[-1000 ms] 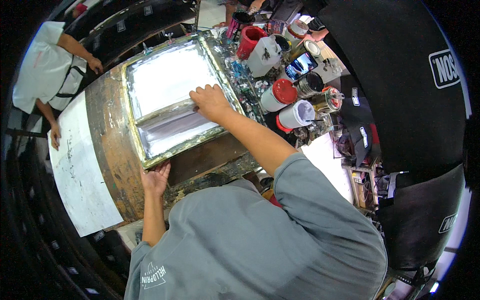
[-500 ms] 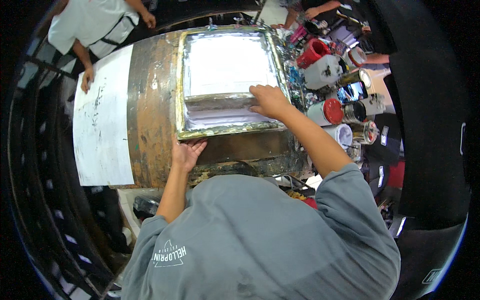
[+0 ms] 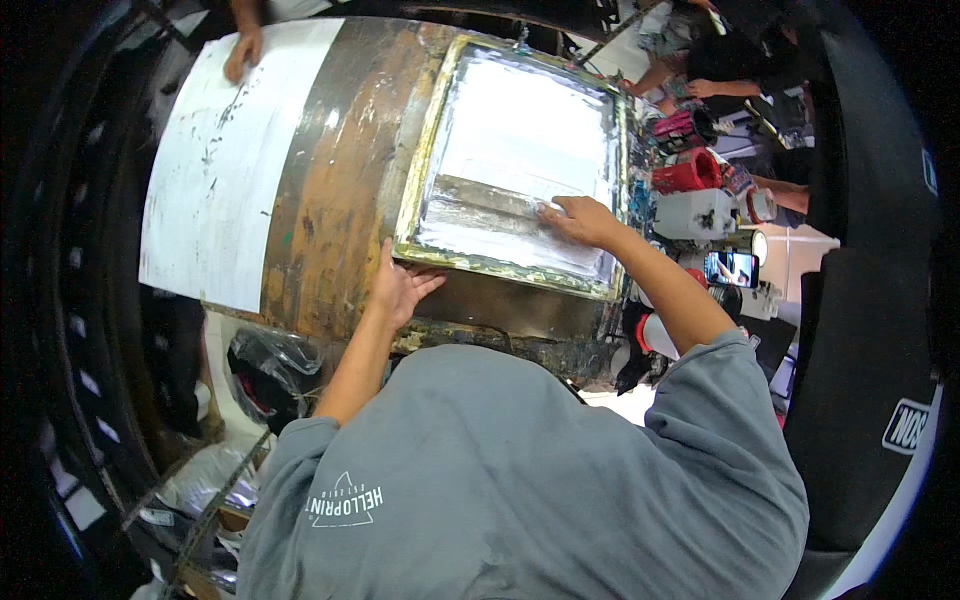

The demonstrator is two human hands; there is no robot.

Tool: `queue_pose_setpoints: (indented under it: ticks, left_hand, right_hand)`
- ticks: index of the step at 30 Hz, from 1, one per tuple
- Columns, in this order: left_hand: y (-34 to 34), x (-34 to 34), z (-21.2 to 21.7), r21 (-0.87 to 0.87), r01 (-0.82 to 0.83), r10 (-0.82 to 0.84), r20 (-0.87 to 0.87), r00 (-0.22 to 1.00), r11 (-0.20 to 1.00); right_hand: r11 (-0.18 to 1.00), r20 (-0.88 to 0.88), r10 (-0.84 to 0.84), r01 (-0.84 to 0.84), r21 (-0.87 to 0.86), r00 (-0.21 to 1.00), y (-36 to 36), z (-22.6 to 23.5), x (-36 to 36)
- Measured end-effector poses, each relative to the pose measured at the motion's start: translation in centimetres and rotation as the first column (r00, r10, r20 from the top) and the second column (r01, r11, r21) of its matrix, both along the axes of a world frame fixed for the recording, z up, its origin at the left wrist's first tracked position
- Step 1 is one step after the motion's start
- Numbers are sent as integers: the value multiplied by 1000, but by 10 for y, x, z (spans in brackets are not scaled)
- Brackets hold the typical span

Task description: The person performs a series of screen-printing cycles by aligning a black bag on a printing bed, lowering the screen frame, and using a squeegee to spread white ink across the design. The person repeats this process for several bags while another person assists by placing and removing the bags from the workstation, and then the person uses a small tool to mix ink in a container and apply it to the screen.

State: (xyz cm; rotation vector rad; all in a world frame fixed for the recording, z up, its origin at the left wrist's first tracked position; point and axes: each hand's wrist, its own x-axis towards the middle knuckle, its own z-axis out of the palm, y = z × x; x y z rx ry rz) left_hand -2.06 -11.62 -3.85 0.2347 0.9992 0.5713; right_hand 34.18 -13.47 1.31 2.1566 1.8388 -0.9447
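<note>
A screen-printing frame [image 3: 510, 272] with a worn, ink-stained rim lies on the wooden table, its mesh white and its inner edges smeared with white ink. Across the near half of the mesh lies a squeegee [image 3: 490, 200] with a long brown-grey bar. My right hand [image 3: 585, 220] is closed on the squeegee's right end. At the frame's near left corner is my left hand [image 3: 402, 290], palm up, fingers stretched out just under the near edge and thumb along the corner. It touches or nearly touches the rim.
A white sheet with dark smears [image 3: 225, 170] covers the table's left end; a co-worker's hand [image 3: 243, 55] rests on it. Ink tubs, a red container [image 3: 685, 170], a white canister [image 3: 692, 213] and a lit phone [image 3: 732, 268] crowd the right side. Other people's hands [image 3: 705, 88] show far right.
My view has turned and shifted, so the table sits tilted and further right. My right hand stays on the squeegee; my left stays by the frame's corner.
</note>
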Motion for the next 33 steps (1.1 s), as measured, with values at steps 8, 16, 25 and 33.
queue_pose_setpoints:
  ticks: [8, 16, 25, 33]
  left_hand:
    - [6, 2, 23, -8, 31, -31, -23, 999, 999]
    - [6, 1, 8, -61, 33, -34, -17, 999, 998]
    - [3, -10, -37, -118, 61, -51, 84, 995, 991]
    - [7, -14, -58, -152, 82, -67, 105, 992, 985]
  right_hand:
    - [969, -22, 83, -86, -230, 996, 37, -1, 9]
    - [950, -153, -48, -2, -311, 987, 38, -29, 30]
    - [963, -214, -254, 226, -146, 943, 36, 45, 59]
    - [652, -487, -694, 750, -113, 531, -32, 51, 31]
